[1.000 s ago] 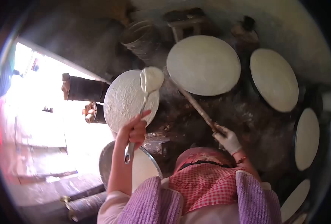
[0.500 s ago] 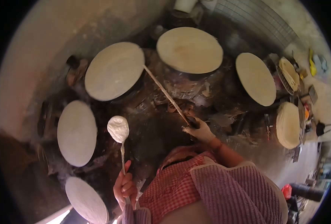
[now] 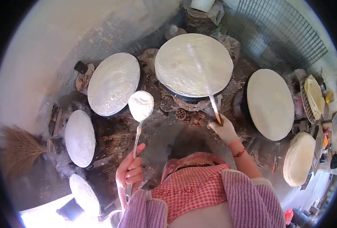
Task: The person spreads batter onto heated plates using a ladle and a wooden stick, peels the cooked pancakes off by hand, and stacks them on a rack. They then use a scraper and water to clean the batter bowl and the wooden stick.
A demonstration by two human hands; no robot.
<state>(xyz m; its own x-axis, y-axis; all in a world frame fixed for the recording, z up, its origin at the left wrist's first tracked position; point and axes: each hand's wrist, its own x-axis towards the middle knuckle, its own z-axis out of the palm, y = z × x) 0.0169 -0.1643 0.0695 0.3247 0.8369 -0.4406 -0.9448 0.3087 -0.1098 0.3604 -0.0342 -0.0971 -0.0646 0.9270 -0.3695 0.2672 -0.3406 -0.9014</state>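
Observation:
My left hand (image 3: 131,171) is closed round the handle of a ladle (image 3: 141,105), whose bowl is full of thick pale batter. In my right hand (image 3: 224,130), which wears a light glove, is a long thin stick (image 3: 213,102). The stick reaches up over the round pan of batter at the top centre (image 3: 193,64); its far part is blurred by motion. The ladle's bowl hangs near the lower right edge of the upper-left round (image 3: 114,84). Batter covers both rounds out to their rims.
More rounds lie at the left (image 3: 80,138), lower left (image 3: 84,194) and right (image 3: 270,104). A stack of thin flatbreads (image 3: 299,159) is at the far right, with folded sheets in a basket (image 3: 313,97) above. A broom (image 3: 22,148) stands at the left, near steam.
The stick has moved right, from the upper-left round's edge to over the top-centre round. My right hand has shifted right, and the ladle has moved right and up. The view is brighter.

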